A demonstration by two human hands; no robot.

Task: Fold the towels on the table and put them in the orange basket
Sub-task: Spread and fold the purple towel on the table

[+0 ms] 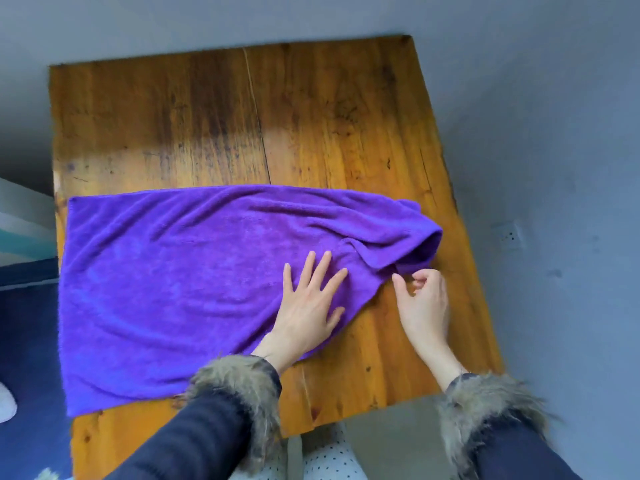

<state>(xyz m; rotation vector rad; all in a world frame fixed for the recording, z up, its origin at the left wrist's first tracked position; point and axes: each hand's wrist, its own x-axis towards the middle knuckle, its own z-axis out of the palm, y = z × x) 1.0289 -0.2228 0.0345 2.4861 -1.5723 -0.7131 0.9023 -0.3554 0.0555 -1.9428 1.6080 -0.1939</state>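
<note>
Left hand (308, 306) flattens purple towel (166, 271); right hand (424, 299) hovers beside it.

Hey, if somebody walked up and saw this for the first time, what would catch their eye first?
The bright purple towel spread across the near half of the wooden table, its right end bunched up. Next, the left hand pressing flat on the towel, and the right hand with curled fingers at the bunched corner. Shaggy fur cuffs ring both wrists.
</note>
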